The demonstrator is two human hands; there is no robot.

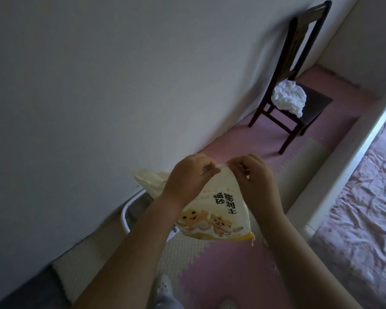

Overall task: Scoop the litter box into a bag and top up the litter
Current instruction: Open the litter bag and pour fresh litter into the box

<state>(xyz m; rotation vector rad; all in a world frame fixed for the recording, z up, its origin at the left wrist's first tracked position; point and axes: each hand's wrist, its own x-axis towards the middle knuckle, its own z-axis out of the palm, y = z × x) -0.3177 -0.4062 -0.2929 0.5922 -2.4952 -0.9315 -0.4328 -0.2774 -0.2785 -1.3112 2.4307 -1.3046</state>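
the floor (pixel 212 266) is covered with foam puzzle mats in pink and cream colour, and it meets a plain white wall (pixel 94 85) on the left. far along the wall stands a dark wooden chair (pixel 319 102), and a crumpled white cloth (pixel 288 97) lies on its seat. on the right side there is a bed (pixel 366 197) with a wrinkled pink sheet and a white frame.

the white litter box (pixel 125 217) sits on the floor against the wall. the arms and the bag hide most of it. in the part that shows there is grey litter (pixel 138 208).

the litter bag (pixel 218 210) is cream and yellow, with cartoon cats and chinese characters. it is held up in the air, in front of the box. the left hand (pixel 187 175) and the right hand (pixel 254 179) are close together at its top corner. each hand pinches the edge with curled fingers. the rest of the bag top is crumpled, to the left of the left hand. its yellow bottom edge hangs above the mats.
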